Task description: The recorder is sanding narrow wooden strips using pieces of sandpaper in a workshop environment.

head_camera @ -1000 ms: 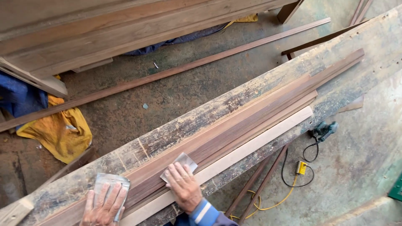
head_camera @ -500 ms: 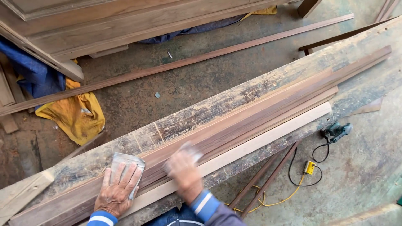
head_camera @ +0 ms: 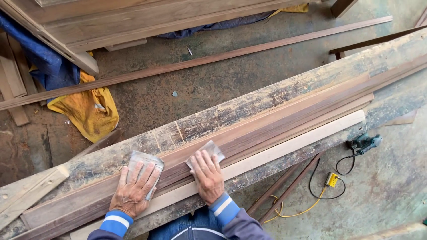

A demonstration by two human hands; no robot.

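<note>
Free room: the dark wooden strips run bare from just past the right hand to the frame's right edge, an open lane along the surface. The surface's worn far band is bare too.

Obstacles on the surface: left hand flat on a sheet of sandpaper; right hand flat on a second sandpaper sheet, just beside it; the gap between them is narrow. A pale batten borders the strips on the near side.

Obstacles on the floor: long dark strip, yellow cloth, power sander with black cord, yellow cable, leaning thin rods.
</note>
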